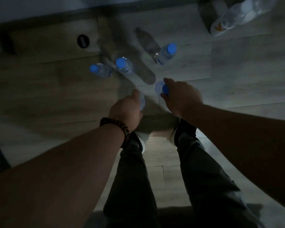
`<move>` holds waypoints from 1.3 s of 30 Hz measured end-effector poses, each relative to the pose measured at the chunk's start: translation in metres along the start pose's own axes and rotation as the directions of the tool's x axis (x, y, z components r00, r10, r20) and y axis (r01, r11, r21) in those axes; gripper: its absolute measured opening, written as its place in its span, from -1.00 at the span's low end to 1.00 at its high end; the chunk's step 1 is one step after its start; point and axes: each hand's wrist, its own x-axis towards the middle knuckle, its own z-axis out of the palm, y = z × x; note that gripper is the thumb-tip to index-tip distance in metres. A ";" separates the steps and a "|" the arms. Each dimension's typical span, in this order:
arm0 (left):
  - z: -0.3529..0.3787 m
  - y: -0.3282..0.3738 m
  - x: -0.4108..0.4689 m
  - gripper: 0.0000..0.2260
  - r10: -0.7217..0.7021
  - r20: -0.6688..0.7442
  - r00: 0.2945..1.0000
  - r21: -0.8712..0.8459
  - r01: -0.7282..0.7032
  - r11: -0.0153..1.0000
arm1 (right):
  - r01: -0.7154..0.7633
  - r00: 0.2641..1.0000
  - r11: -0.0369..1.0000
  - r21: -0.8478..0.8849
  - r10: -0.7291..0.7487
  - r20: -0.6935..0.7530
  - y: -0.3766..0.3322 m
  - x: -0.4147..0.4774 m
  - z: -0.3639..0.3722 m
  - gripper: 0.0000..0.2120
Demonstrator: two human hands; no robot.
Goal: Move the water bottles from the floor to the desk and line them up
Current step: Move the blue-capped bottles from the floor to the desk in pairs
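My right hand [181, 97] is curled round the top of the first bottle [158, 87], with its blue cap showing between my thumb and fingers. My left hand [127, 109] grips the second bottle [142, 101]; only a sliver of clear plastic shows past my knuckles. I cannot tell whether either one touches the wooden floor [237, 71].

Ahead, three more stand upright on the boards. The left bottle [99, 70] and the middle bottle [124, 65] are close together beyond my left hand, and the far bottle [165, 54] stands apart beyond my right.

A round floor socket [83, 41] lies further left, and a crumpled plastic pack [240, 14] sits in the far right corner. A beaded bracelet [117, 127] circles my left wrist above my shoes [174, 134].
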 end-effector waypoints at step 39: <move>-0.490 0.162 -0.448 -0.85 0.459 -0.773 0.437 0.101 -0.630 0.770 | 0.442 0.598 0.897 -0.029 -0.318 -0.736 -0.182 -0.443 -0.503 -0.74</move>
